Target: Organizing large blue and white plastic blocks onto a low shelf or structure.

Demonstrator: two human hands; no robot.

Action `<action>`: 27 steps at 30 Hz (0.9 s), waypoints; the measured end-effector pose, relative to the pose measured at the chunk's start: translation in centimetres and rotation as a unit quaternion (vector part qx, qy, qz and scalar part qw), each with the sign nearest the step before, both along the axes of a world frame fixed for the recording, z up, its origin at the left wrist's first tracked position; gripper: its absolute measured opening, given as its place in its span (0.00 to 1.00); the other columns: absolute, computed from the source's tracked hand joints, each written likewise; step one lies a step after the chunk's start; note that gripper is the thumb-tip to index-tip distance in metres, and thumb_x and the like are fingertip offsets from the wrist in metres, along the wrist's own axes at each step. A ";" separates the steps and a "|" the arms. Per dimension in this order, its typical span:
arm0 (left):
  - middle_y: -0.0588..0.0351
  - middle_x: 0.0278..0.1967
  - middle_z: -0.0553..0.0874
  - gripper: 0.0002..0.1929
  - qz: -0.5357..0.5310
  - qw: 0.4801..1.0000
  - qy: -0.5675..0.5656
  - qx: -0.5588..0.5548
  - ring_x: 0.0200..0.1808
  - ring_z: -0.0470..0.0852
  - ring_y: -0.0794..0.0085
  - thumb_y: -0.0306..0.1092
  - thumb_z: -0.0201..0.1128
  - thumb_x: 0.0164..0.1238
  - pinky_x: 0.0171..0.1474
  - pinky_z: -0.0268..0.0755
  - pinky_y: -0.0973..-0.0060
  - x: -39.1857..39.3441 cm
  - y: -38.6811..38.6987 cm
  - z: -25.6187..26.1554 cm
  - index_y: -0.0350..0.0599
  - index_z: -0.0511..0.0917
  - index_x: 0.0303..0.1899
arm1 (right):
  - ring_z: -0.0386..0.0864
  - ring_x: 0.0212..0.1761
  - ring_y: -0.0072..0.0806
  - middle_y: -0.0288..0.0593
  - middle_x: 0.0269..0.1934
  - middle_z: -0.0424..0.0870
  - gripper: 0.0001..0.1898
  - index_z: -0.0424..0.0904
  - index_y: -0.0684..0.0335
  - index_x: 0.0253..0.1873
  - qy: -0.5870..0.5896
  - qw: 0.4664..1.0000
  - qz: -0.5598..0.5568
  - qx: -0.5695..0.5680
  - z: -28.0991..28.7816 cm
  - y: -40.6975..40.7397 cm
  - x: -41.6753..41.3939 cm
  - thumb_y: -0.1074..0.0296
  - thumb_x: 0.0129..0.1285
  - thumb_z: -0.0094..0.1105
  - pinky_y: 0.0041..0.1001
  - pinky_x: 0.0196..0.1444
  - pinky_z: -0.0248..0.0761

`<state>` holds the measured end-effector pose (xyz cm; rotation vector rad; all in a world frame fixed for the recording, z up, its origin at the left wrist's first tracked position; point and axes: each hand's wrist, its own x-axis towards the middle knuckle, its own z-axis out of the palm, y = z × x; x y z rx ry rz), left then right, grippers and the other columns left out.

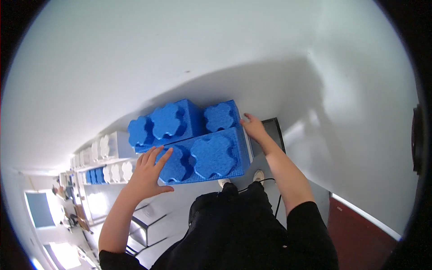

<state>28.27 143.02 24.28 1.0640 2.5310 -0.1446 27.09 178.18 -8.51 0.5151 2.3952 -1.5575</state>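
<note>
In front of me is a stack of large blue foam building blocks with lobed studs on top. The front blue block (213,157) lies nearest my body. Behind it stand a taller blue block (168,120) on the left and a blue stud section (219,117) on the right. My left hand (147,173) is spread at the left end of the front block, fingers over its edge and thumb apart; contact is unclear. My right hand (253,127) is beside the stack's right end, fingertips close to the back right corner. Neither hand grips anything.
White blocks (116,145) and more blue blocks (94,176) continue in a row along the wall (168,50) to the left. A dark-framed panel (271,131) stands right of the stack. Black metal frames (146,233) are lower left. A black cable (278,206) hangs near my feet.
</note>
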 end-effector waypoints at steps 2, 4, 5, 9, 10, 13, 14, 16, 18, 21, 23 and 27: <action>0.37 0.77 0.63 0.71 0.026 0.999 0.023 0.012 0.78 0.64 0.36 0.55 0.88 0.36 0.76 0.61 0.45 0.5 -3.8 -2.2 0.50 0.52 0.85 | 0.75 0.72 0.58 0.65 0.67 0.80 0.35 0.76 0.67 0.71 0.135 0.989 -0.064 0.004 7.0 -0.8 0.6 0.45 0.71 0.65 0.44 0.75 0.67; 0.35 0.77 0.62 0.72 0.060 0.997 0.019 0.037 0.76 0.65 0.35 0.55 0.89 0.35 0.75 0.63 0.44 0.6 -4.5 -4.2 0.50 0.51 0.85 | 0.73 0.73 0.57 0.64 0.68 0.78 0.35 0.77 0.68 0.69 0.213 0.977 0.021 -0.008 15.3 -2.4 2.8 0.46 0.67 0.70 0.45 0.76 0.65; 0.33 0.77 0.61 0.73 0.073 0.996 0.015 0.051 0.75 0.67 0.34 0.55 0.89 0.34 0.74 0.65 0.44 0.5 -4.4 -5.1 0.49 0.50 0.85 | 0.69 0.75 0.59 0.65 0.70 0.75 0.40 0.74 0.67 0.72 0.244 0.962 0.121 0.037 18.5 -3.3 3.9 0.44 0.63 0.72 0.50 0.77 0.61; 0.29 0.76 0.58 0.75 0.109 0.988 -0.002 0.113 0.69 0.72 0.26 0.53 0.89 0.35 0.69 0.73 0.44 0.3 -3.7 -7.2 0.50 0.45 0.85 | 0.60 0.79 0.66 0.67 0.76 0.64 0.60 0.57 0.59 0.84 0.210 0.831 0.387 0.341 26.3 -8.6 6.9 0.38 0.51 0.81 0.63 0.81 0.49; 0.27 0.76 0.59 0.71 0.118 0.987 -0.007 0.108 0.66 0.74 0.23 0.47 0.88 0.37 0.67 0.75 0.43 0.3 -3.3 -7.1 0.48 0.47 0.84 | 0.59 0.77 0.73 0.74 0.73 0.64 0.71 0.47 0.56 0.87 0.188 0.797 0.420 0.391 25.9 -9.3 7.0 0.36 0.43 0.85 0.71 0.80 0.44; 0.29 0.74 0.61 0.65 0.127 0.988 -0.026 0.080 0.60 0.79 0.23 0.42 0.86 0.40 0.62 0.80 0.44 -0.1 -2.7 -7.0 0.46 0.52 0.82 | 0.61 0.75 0.74 0.76 0.70 0.65 0.71 0.43 0.55 0.88 0.126 0.743 0.459 0.470 26.3 -10.3 6.3 0.43 0.44 0.86 0.70 0.76 0.52; 0.27 0.74 0.61 0.61 0.125 0.988 -0.017 0.090 0.58 0.80 0.20 0.37 0.84 0.41 0.62 0.80 0.44 0.0 -2.5 -6.9 0.43 0.54 0.80 | 0.61 0.75 0.74 0.76 0.70 0.65 0.71 0.43 0.55 0.88 0.125 0.737 0.465 0.474 26.4 -10.4 6.0 0.43 0.44 0.86 0.70 0.76 0.52; 0.26 0.74 0.61 0.62 0.126 0.988 -0.014 0.093 0.58 0.80 0.19 0.36 0.84 0.41 0.63 0.80 0.45 0.1 -2.8 -7.4 0.43 0.54 0.80 | 0.69 0.67 0.65 0.72 0.64 0.71 0.70 0.43 0.56 0.88 0.126 0.745 0.478 0.448 26.6 -10.3 5.6 0.53 0.42 0.85 0.64 0.66 0.66; 0.24 0.75 0.59 0.61 0.122 0.989 -0.024 0.082 0.58 0.80 0.19 0.35 0.83 0.42 0.63 0.80 0.45 0.1 -2.8 -7.1 0.42 0.53 0.81 | 0.70 0.64 0.63 0.70 0.63 0.71 0.70 0.43 0.55 0.88 0.139 0.741 0.481 0.448 26.5 -10.4 5.7 0.56 0.42 0.84 0.60 0.63 0.68; 0.25 0.76 0.57 0.62 0.127 0.988 -0.046 0.081 0.58 0.79 0.18 0.33 0.83 0.41 0.62 0.80 0.43 -0.4 -2.6 -6.8 0.43 0.52 0.81 | 0.70 0.64 0.65 0.71 0.62 0.71 0.69 0.42 0.52 0.88 0.119 0.744 0.490 0.438 27.0 -10.3 5.1 0.57 0.42 0.83 0.59 0.61 0.69; 0.25 0.76 0.57 0.62 0.129 0.987 -0.053 0.080 0.58 0.80 0.18 0.32 0.83 0.40 0.61 0.81 0.43 -0.7 -2.5 -6.4 0.43 0.53 0.81 | 0.68 0.67 0.69 0.74 0.63 0.70 0.70 0.40 0.49 0.88 0.088 0.747 0.501 0.428 27.3 -10.4 5.0 0.56 0.43 0.82 0.61 0.63 0.67; 0.25 0.75 0.58 0.62 0.127 0.986 -0.040 0.099 0.57 0.79 0.17 0.32 0.83 0.40 0.60 0.81 0.42 -0.5 -2.8 -7.2 0.44 0.54 0.81 | 0.69 0.67 0.65 0.69 0.63 0.71 0.65 0.47 0.52 0.87 0.094 0.748 0.483 0.445 27.8 -10.9 5.2 0.54 0.46 0.83 0.59 0.63 0.69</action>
